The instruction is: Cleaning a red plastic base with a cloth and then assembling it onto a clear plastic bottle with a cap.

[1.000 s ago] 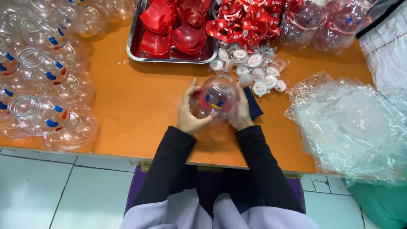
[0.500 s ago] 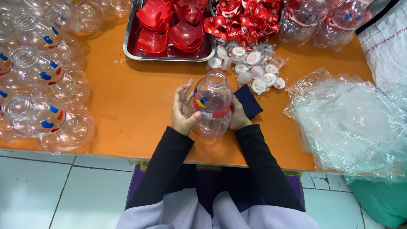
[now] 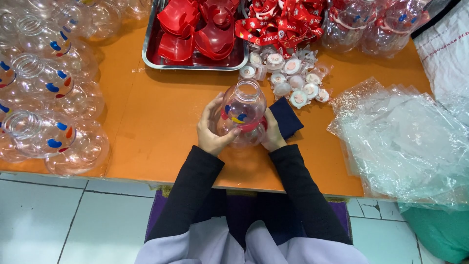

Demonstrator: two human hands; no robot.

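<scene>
Orange tabletop fills the head view; both hands clasp a clear round bottle at its near edge, mouth pointing away from the person, left hand and right hand wrapped equally close around its sides. Behind it lie small sealed caps, a steel tray of red pieces, ribbons; clear bags right

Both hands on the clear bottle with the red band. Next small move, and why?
Probably press the red band down evenly around the clear bottle. The left hand and right hand cup it from both sides, thumb on the band, which seems to sit slightly tilted. Whether it is fully seated cannot be told.
</scene>
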